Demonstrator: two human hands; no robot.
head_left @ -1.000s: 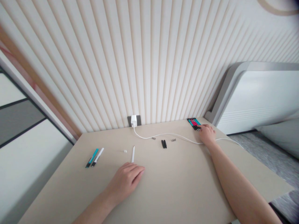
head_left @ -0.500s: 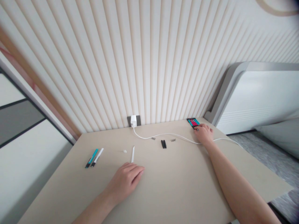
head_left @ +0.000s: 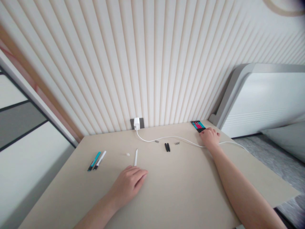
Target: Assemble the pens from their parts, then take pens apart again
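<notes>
At the far right of the table, my right hand (head_left: 210, 137) rests with bent fingers against the near end of a row of pens (head_left: 198, 126), teal and red with black ends. It grips nothing that I can see, though its fingertips are partly hidden. My left hand (head_left: 130, 183) lies relaxed on the table, palm down, fingers loosely bent. Just beyond its knuckles are thin white sticks (head_left: 136, 157), their near ends close to or under the hand. Further left, a teal pen (head_left: 94, 161) and a white pen (head_left: 100, 160) lie side by side.
Two black pen caps or barrels (head_left: 167, 147) lie mid-table, between small metal pieces (head_left: 177, 143) and a small grey piece (head_left: 156, 142). Small white bits (head_left: 128, 154) sit left of the sticks. A white cable (head_left: 166, 137) runs from a charger (head_left: 136, 123) under my right forearm.
My right hand has shifted slightly right and back from the row. The dark pen end that stuck out by its fingers now lines up with the others. My left hand stays put.
</notes>
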